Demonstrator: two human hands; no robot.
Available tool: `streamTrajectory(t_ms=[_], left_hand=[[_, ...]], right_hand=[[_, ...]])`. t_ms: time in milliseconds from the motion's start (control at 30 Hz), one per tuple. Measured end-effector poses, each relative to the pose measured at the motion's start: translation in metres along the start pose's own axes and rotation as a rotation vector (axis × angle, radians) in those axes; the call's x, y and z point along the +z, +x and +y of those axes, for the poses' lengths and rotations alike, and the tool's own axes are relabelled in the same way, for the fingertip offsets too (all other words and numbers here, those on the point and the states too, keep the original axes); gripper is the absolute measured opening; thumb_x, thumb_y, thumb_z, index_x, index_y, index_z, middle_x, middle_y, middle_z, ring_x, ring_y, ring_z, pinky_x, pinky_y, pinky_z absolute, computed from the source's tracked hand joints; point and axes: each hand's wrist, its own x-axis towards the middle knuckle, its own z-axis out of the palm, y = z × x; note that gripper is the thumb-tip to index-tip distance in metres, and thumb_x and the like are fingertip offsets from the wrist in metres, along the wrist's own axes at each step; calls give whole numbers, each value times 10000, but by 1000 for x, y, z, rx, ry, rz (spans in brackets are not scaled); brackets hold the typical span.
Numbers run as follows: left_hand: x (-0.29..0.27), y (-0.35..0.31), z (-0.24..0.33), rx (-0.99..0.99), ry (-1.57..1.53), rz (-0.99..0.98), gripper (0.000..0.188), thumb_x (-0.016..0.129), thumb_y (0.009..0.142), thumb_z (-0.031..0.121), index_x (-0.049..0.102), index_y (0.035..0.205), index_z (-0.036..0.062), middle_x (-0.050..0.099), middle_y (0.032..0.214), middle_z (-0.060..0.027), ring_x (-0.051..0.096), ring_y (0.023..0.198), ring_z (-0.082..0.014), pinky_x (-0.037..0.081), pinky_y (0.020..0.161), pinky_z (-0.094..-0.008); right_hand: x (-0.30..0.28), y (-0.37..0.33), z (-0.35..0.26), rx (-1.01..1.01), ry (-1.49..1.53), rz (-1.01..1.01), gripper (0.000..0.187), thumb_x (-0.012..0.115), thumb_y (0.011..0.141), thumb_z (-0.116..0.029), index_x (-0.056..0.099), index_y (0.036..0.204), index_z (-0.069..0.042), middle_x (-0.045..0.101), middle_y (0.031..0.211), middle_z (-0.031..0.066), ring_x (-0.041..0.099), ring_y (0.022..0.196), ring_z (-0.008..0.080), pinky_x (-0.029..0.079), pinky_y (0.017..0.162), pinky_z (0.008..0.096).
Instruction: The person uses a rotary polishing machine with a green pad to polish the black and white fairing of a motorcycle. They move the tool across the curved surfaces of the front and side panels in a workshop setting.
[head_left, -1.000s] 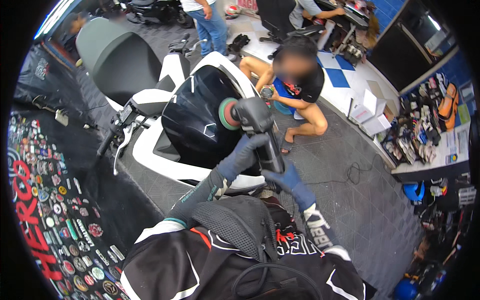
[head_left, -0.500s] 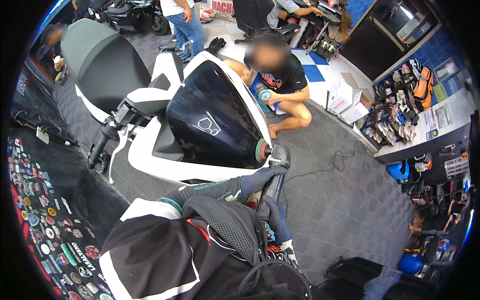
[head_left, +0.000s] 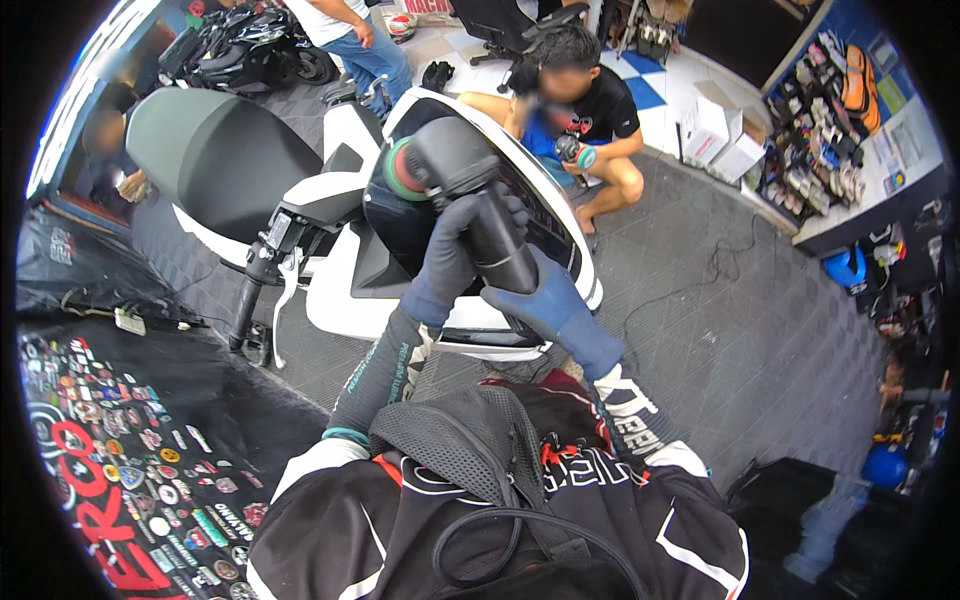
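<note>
Both gloved hands grip a black power polisher (head_left: 505,250), its round red-and-green pad (head_left: 402,172) facing left. My left hand (head_left: 455,245) is wrapped round the body just behind the tool's head. Lower down, my right hand (head_left: 560,310) holds the rear end of the body. The polisher is in front of the glossy black panel (head_left: 388,225) on the scooter's white front bodywork (head_left: 375,312); I cannot tell if the pad touches the panel. Beyond the bodywork a co-worker (head_left: 600,120) crouches, holding a second polisher (head_left: 575,152).
Left of my hands is the scooter's handlebar grip (head_left: 258,290) with a white lever, and behind it the dark seat (head_left: 215,150). A cable (head_left: 715,270) lies on the grey tiled floor (head_left: 730,340). White boxes (head_left: 715,130) and a sticker-covered black sheet (head_left: 130,450) flank the scooter.
My hands have raised the polisher from the panel's lower right edge and moved it up and left across the panel. The view has shifted, and the co-worker's polisher is lower.
</note>
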Motion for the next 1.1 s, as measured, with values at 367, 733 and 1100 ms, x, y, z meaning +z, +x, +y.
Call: streamTrajectory(t_ms=[367,733,1100], left_hand=[[-20,13,-179,-353,148,130,705,783,931,404,513,1458,21,703,1252,-166,710,1164,-315,569,1059,-477],[9,68,-226,-472,149,394,638,712,965,427,534,1419,16,698,1257,-182,706,1161,-327,568,1058,-495],[28,53,-118,234,255,178,804,781,895,526,508,1480,47,624,1377,-148,522,1380,-338,343,1249,-547]], right_hand=[[-63,-82,175,317,241,55,828,927,764,-450,595,1405,-44,728,1229,203,724,1145,336,561,992,439],[-142,-61,195,346,355,-25,756,899,812,-440,611,1381,-33,735,1196,205,728,1127,324,567,972,438],[-145,59,103,-127,-232,-414,861,788,787,-639,556,1402,-82,710,1164,249,712,1076,431,571,934,522]])
